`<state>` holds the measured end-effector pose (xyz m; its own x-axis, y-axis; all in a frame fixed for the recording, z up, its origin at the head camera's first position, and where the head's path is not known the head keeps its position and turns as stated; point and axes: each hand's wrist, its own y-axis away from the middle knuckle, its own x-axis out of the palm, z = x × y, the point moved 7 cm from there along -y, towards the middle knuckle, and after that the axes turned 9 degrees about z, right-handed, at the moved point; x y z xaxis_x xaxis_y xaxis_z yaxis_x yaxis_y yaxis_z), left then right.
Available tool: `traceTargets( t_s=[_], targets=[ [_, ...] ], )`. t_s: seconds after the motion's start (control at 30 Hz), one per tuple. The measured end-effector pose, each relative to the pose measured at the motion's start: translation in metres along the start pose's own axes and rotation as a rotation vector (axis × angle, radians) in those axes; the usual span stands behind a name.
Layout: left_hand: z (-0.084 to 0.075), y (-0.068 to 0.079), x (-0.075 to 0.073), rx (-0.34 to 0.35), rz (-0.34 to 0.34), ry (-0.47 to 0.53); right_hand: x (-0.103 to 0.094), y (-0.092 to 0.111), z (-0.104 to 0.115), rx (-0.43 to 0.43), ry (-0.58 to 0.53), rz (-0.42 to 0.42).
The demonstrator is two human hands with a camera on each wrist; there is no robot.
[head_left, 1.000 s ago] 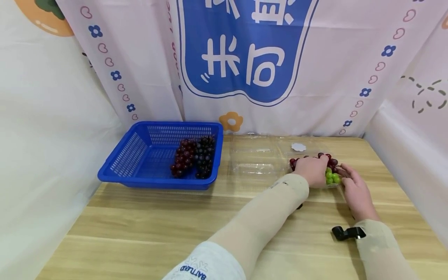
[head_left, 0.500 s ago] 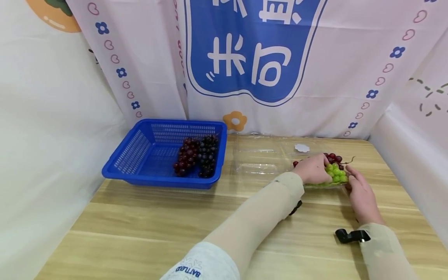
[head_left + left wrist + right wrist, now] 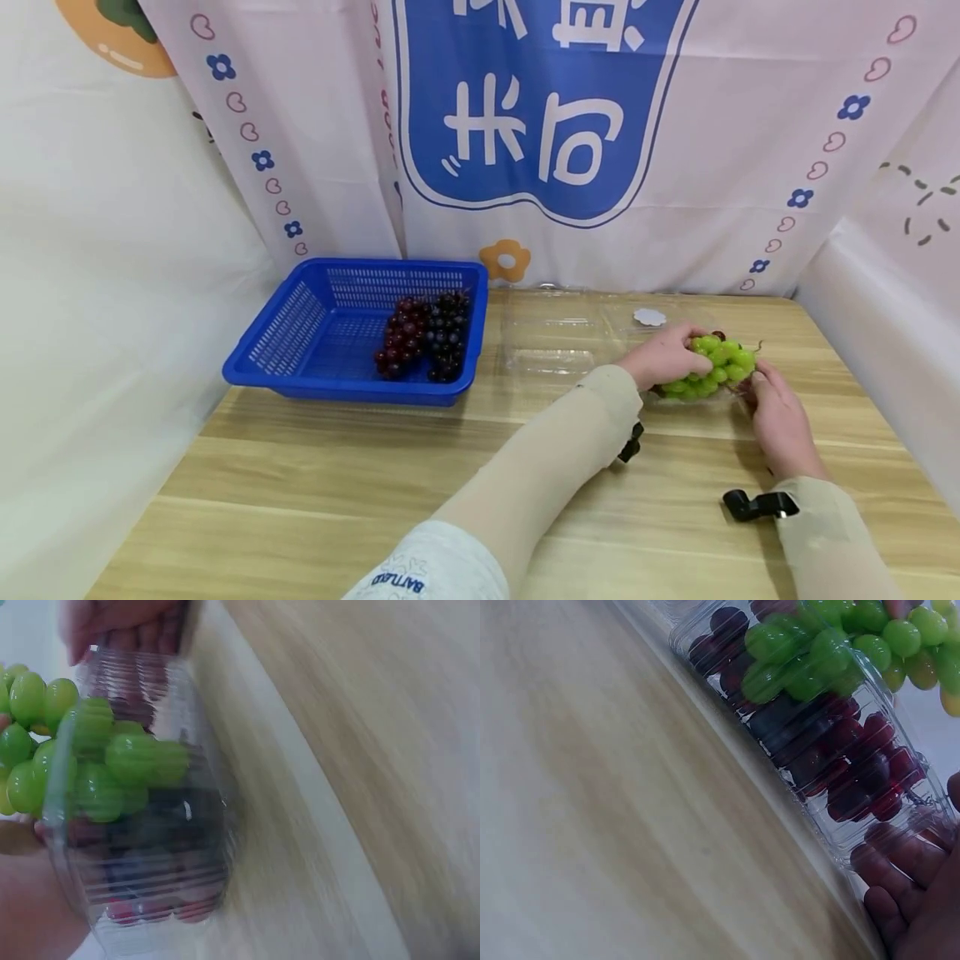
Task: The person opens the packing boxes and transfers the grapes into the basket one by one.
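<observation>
My left hand grips a bunch of green grapes, which rises above the rim of a clear plastic fruit box. Part of the green bunch hangs down inside the box. Dark red grapes lie beneath it, seen through the ridged wall. At the box's right end my right hand holds the end wall, its fingers low against the plastic and the thumb near the rim. The left fingertips are partly hidden behind the green grapes.
A blue basket stands at the left with red grapes and black grapes inside. Behind my left hand lies the opened clear plastic lid; a white label shows nearby. A printed cloth closes off the table's back.
The green bunch has come up higher and turned in my left hand, now covering most of the red grapes in the head view. My right hand stays at the box's end.
</observation>
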<state>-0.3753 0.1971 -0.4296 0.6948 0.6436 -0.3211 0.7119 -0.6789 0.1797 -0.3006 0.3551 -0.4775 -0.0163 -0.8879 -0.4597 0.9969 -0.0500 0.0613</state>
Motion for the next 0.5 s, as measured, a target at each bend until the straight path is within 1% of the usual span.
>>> traceTargets(
  t_s=[0.13,0.17,0.23,0.4,0.5],
  targets=[
    [-0.002,-0.001,0.006,-0.027,0.097,-0.250,0.001,0.000,-0.001,0.000,-0.028,0.001],
    [-0.001,-0.002,0.007,-0.031,0.123,-0.290,0.001,0.000,0.000,-0.005,-0.036,0.002],
    [-0.001,-0.003,0.009,-0.020,0.161,-0.376,0.002,-0.001,0.000,-0.015,-0.046,0.000],
    [-0.004,-0.005,0.015,0.021,0.222,-0.534,0.004,-0.002,0.000,-0.036,-0.086,-0.012],
    [-0.005,-0.003,0.018,0.030,0.227,-0.572,0.005,-0.001,0.001,-0.040,-0.098,-0.017]
  ],
)
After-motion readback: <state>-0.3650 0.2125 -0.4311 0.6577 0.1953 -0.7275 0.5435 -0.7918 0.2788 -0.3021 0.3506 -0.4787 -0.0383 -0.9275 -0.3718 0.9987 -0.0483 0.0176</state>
